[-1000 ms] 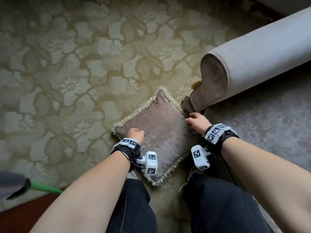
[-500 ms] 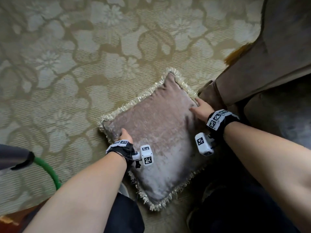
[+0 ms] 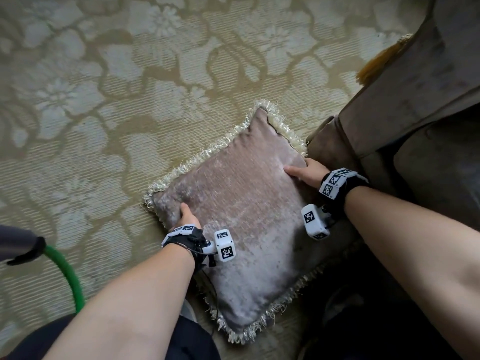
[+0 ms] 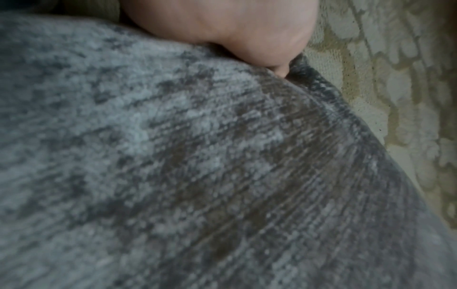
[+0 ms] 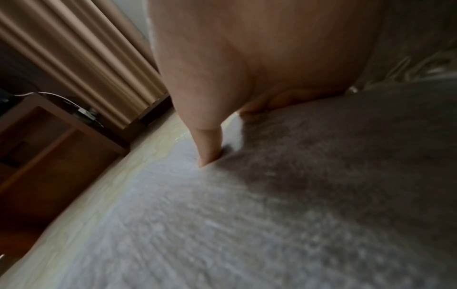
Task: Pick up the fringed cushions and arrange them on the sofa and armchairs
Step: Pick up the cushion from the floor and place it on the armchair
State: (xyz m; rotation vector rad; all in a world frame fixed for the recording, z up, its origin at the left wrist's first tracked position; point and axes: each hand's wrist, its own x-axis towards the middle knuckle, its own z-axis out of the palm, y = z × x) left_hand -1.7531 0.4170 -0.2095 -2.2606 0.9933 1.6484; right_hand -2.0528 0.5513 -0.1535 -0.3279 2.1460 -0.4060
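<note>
A mauve velvet cushion (image 3: 241, 216) with a cream fringe lies on the patterned carpet in front of my knees. My left hand (image 3: 185, 216) grips its left edge, thumb on top and fingers tucked underneath. My right hand (image 3: 305, 172) holds the right edge next to the sofa, thumb pressed into the top face. The left wrist view shows the velvet cushion (image 4: 197, 166) filling the frame with my thumb (image 4: 247, 33) dug into its edge. In the right wrist view my thumb (image 5: 207, 144) dents the cushion (image 5: 296, 195).
A brown upholstered sofa or armchair (image 3: 415, 113) with a gold tassel (image 3: 381, 58) stands at the right, touching the cushion. A green hose with a grey handle (image 3: 62, 268) lies at the lower left. Floral carpet (image 3: 130, 100) stretches ahead. A wooden cabinet (image 5: 49, 146) and curtain appear in the right wrist view.
My head has come down closer to the cushion. Both hands have shifted outward from its top to its left and right edges and taken hold.
</note>
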